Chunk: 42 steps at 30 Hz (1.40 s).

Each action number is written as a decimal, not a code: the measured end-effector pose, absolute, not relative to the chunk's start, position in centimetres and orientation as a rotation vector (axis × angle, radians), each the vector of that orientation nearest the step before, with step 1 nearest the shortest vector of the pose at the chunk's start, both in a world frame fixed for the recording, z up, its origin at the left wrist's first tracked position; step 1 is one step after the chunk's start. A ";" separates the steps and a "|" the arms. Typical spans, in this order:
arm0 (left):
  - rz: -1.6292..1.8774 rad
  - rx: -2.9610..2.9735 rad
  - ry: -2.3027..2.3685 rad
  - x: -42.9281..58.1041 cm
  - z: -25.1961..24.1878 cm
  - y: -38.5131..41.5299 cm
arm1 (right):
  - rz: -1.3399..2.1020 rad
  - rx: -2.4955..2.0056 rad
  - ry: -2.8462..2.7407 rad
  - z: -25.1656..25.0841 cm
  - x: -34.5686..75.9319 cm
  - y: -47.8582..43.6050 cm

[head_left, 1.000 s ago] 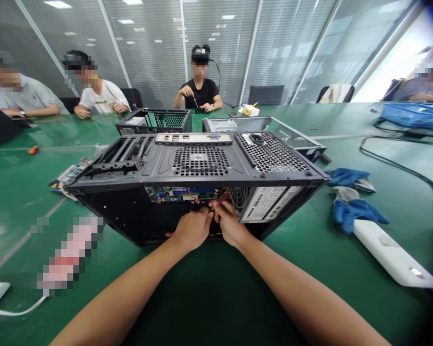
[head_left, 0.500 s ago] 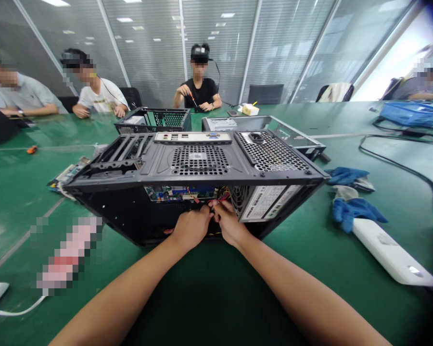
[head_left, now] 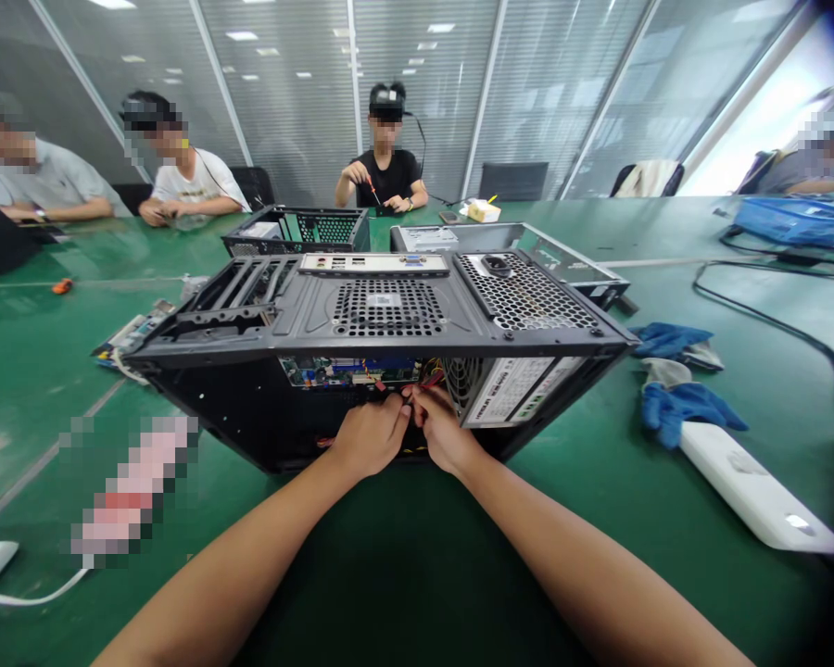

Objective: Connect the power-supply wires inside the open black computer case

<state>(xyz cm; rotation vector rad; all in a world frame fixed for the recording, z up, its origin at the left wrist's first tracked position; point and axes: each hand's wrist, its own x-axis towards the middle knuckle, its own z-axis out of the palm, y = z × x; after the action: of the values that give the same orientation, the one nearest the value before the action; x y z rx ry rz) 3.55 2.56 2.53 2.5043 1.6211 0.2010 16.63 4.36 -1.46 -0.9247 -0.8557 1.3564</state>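
A black computer case [head_left: 284,320] stands in front of me with its rear panel upward and its near side uncovered. Both hands reach into that opening. My left hand [head_left: 373,434] is closed, its thumb and fingertips pressed together against the right hand. My right hand [head_left: 441,428] is pinched shut beside it, where a bundle of red and yellow wires [head_left: 431,375] runs down to the fingertips. The wires' end is hidden by the fingers. Behind the hands shows a blue motherboard [head_left: 347,372]. Right of them sits the power supply [head_left: 521,394] with its fan.
Blue gloves [head_left: 691,412] and a white power strip [head_left: 757,486] lie at right. A circuit board [head_left: 135,333] lies left of the case. Two more cases [head_left: 298,230] stand behind. Co-workers sit across the table; one holds a screwdriver [head_left: 373,190].
My hands stay together at nearly the same spot, with only a slight shift of the fingers. Across the table at left, a co-worker's hands have come together.
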 end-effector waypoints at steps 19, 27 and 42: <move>0.272 2.521 1.569 3.2 1.8 2.9 | 1.381 -0.921 -0.857 -1.2 16.6 4.2; 0.230 2.540 1.619 3.3 1.9 2.9 | 1.351 -0.969 -0.873 -1.6 16.5 4.4; 0.304 2.520 1.552 3.2 2.3 2.6 | 1.359 -0.932 -0.875 -1.6 16.6 4.3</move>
<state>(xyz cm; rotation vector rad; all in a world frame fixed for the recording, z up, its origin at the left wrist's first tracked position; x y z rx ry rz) 3.24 2.65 2.28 2.5203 1.5522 0.3041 16.56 4.28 -1.55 -0.9319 -0.8746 1.3593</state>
